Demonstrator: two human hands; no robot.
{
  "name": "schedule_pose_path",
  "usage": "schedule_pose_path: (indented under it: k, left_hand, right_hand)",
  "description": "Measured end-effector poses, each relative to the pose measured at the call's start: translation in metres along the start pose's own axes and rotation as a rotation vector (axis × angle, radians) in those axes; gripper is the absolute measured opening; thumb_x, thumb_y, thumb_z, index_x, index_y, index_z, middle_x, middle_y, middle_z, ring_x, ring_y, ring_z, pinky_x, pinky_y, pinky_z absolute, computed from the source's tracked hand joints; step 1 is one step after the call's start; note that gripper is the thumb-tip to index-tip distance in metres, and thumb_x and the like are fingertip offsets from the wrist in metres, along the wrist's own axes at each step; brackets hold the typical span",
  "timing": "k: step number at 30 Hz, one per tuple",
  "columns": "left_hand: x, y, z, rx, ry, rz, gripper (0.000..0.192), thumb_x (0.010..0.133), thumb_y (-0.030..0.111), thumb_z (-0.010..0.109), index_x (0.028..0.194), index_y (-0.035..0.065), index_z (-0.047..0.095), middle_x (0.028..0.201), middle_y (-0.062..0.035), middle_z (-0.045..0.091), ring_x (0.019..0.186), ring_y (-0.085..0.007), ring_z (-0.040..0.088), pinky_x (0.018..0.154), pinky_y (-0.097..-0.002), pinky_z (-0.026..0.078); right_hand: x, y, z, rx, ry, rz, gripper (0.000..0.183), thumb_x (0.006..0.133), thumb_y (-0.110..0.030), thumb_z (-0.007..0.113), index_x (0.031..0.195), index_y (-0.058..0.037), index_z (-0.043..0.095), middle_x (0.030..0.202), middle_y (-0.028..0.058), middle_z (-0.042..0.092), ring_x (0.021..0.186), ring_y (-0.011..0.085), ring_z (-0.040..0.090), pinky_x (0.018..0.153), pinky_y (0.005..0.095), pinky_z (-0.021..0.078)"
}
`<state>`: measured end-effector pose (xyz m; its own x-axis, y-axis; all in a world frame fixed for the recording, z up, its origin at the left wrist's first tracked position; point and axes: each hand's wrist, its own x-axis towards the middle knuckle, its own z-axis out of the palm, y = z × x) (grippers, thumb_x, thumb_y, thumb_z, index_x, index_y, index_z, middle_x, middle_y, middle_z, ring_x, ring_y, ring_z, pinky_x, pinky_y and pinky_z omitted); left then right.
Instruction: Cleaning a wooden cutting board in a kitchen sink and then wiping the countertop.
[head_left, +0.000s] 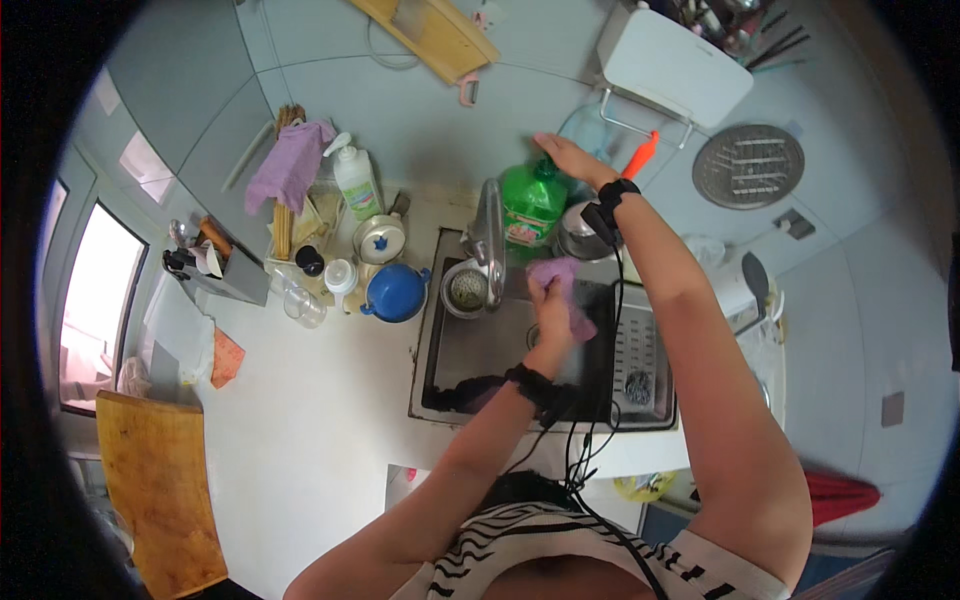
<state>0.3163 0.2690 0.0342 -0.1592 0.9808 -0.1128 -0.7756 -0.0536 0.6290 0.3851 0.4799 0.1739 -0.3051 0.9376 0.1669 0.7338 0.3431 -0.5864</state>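
Observation:
My left hand (551, 319) grips a wet-looking purple cloth (579, 319) above the dark sink basin (480, 360). My right hand (574, 159) is at the top of a large green plastic bottle (532, 196) standing behind the sink; its cap is mostly hidden under the hand, so whether the fingers grip it is unclear. A metal faucet (491, 240) rises just left of the bottle. Below the spout, a small round strainer (466, 290) sits at the basin's back left corner. To the bottle's right is a steel pot (586, 231).
A drain tray (634, 341) with a steel wool scrubber (638, 387) adjoins the basin's right side. Left of the sink stand a blue bowl (396, 293), a lidded pot (379, 240), a white pump bottle (356, 180) and a clear glass (304, 306). Black cables hang from my wrists.

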Motion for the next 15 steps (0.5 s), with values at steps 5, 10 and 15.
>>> schedule_pose_path:
  k: [5, 10, 15]
  left_hand:
    - [0.055, 0.035, 0.040, -0.316, 0.154, -0.228, 0.020, 0.082, 0.012, 0.048, 0.102, 0.0087, 0.044, 0.093, -0.0024, 0.052, 0.086, -0.0164, 0.050, 0.077, -0.0292, 0.040]
    - [0.099, 0.018, 0.052, -0.599, 0.100, -0.282, 0.030, 0.081, 0.010, 0.050, 0.109, 0.0168, 0.042, 0.100, -0.0027, 0.052, 0.095, -0.0146, 0.049, 0.079, -0.0297, 0.039]
    - [0.122, -0.005, 0.022, -0.690, -0.129, -0.192, 0.030, 0.082, 0.007, 0.048, 0.110, 0.0152, 0.042, 0.098, -0.0025, 0.053, 0.092, -0.0167, 0.051, 0.079, -0.0305, 0.040]
  right_hand:
    - [0.009, -0.011, 0.011, -0.048, -0.292, 0.066, 0.049, 0.089, -0.039, 0.029, 0.113, 0.0009, 0.046, 0.121, 0.0187, 0.040, 0.115, 0.0315, 0.036, 0.099, 0.0342, 0.0237]
    - [0.012, 0.018, 0.007, -0.081, -0.309, -0.092, 0.044, 0.090, -0.033, 0.028, 0.112, 0.0018, 0.044, 0.117, 0.0197, 0.040, 0.114, 0.0311, 0.035, 0.098, 0.0352, 0.0254]
    - [0.014, 0.020, 0.018, -0.192, -0.276, -0.208, 0.040, 0.090, -0.029, 0.027, 0.103, 0.0025, 0.047, 0.109, 0.0191, 0.044, 0.107, 0.0323, 0.038, 0.094, 0.0365, 0.0301]
